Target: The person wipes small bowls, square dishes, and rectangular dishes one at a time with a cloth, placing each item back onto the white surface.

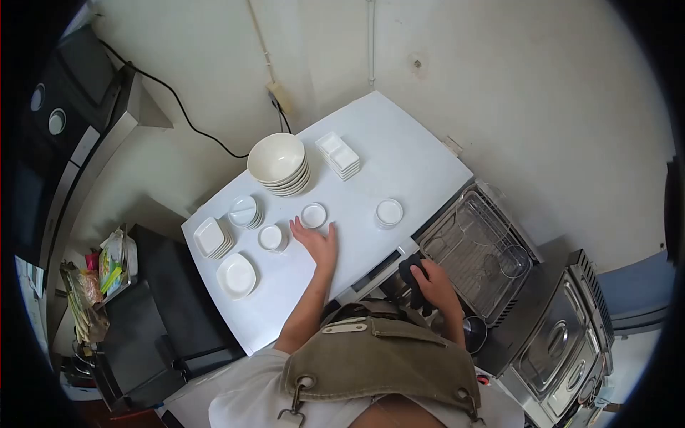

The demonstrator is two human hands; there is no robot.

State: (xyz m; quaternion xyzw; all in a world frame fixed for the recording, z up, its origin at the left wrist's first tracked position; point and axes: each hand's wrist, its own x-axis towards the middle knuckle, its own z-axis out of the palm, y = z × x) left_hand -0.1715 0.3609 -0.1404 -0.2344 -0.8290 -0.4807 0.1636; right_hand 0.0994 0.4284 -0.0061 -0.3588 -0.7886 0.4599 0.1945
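Observation:
My left hand (318, 244) is over the white table (407, 143) with its fingers spread, fingertips right at the near rim of a small round white dish (313, 215). To the left stands a stack of small white cups (271, 237); to the right is another stack of small round dishes (389, 212). My right hand (438, 287) is closed round a soft-looking black item (412, 278) beside the table's right edge. Whether it is a cloth I cannot tell.
Stacked cream bowls (277, 158) and rectangular divided dishes (338, 154) stand at the back. More stacks lie left: round divided dishes (244, 211), square dishes (210, 237) and larger plates (236, 276). A wire-racked metal basin (478, 250) and a lidded steel food warmer (556, 342) are at right.

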